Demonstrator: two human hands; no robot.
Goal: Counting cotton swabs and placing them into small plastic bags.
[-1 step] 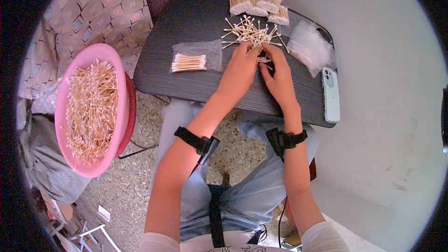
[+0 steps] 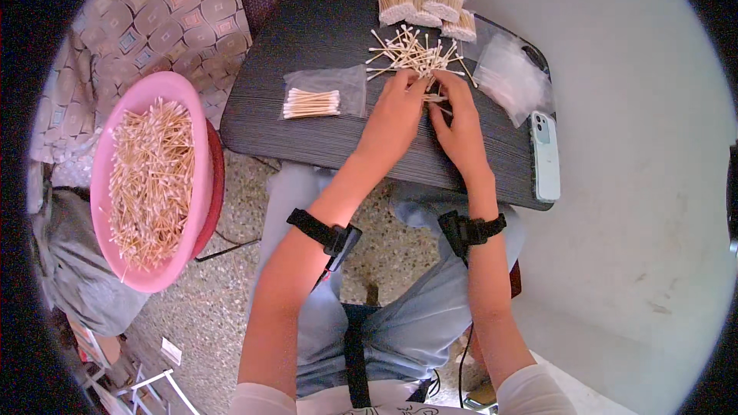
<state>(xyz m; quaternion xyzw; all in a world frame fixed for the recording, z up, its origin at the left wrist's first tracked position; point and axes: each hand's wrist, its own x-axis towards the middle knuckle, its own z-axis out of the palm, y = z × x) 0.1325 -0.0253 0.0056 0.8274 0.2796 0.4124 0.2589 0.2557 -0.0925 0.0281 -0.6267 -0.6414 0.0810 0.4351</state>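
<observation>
Both hands meet at the near edge of a loose pile of cotton swabs (image 2: 411,50) on the black table. My left hand (image 2: 396,104) has its fingers bent together at the swabs; its fingertips are partly hidden. Close beside it, my right hand (image 2: 459,115) curls its thumb and fingers round a few cotton swabs, whose pale tips show in the gap between the hands. Left of my hands lies a clear plastic bag (image 2: 352,88) with a neat row of cotton swabs (image 2: 311,103) in or on it; I cannot tell which.
Several packed bags of swabs (image 2: 396,1) sit at the table's far edge. On the right are a stack of clear bags (image 2: 511,81) and a pale phone (image 2: 546,157). A pink tub (image 2: 201,177) full of swabs stands left of the black table (image 2: 307,38). A wall rises at right.
</observation>
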